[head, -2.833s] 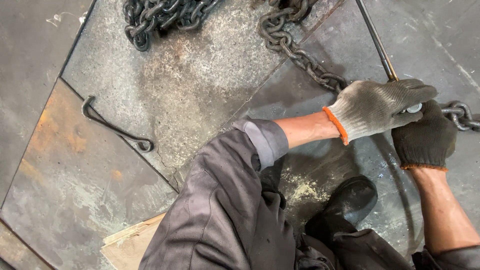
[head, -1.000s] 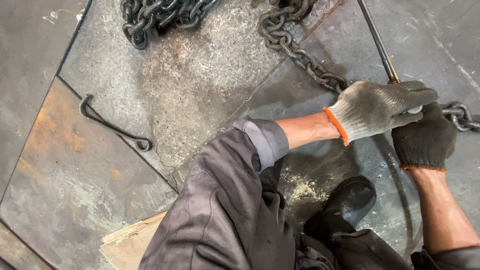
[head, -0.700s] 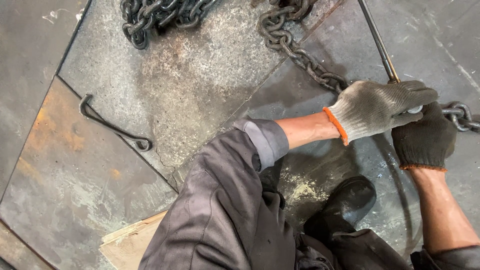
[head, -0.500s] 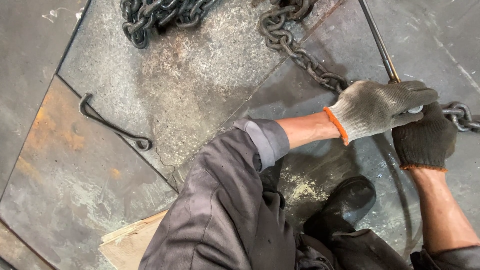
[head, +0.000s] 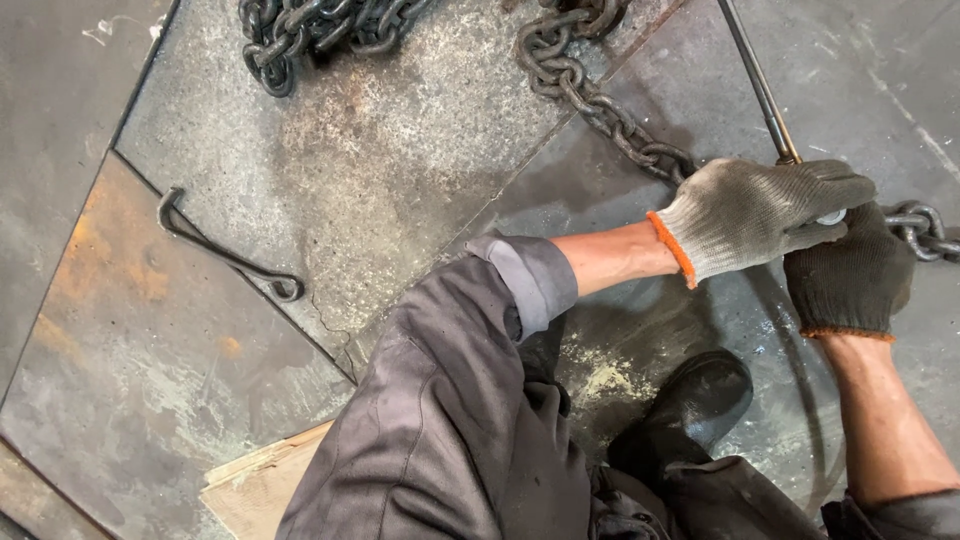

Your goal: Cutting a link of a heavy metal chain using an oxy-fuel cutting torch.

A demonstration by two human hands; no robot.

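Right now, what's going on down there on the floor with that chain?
A person crouches over metal floor plates, both gloved hands together on a heavy chain. The left hand, in a light grey glove, grips over the end of a thin metal rod where it meets the chain. The right hand, in a dark glove, closes around the chain just beneath. More chain is piled at the top, and a bent wire hook lies untouched to the left.

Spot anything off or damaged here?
Gloves are mismatched: light grey on the left hand, dark on the right hand. Pale powder is spilled by the boot. The floor plate is rusty.
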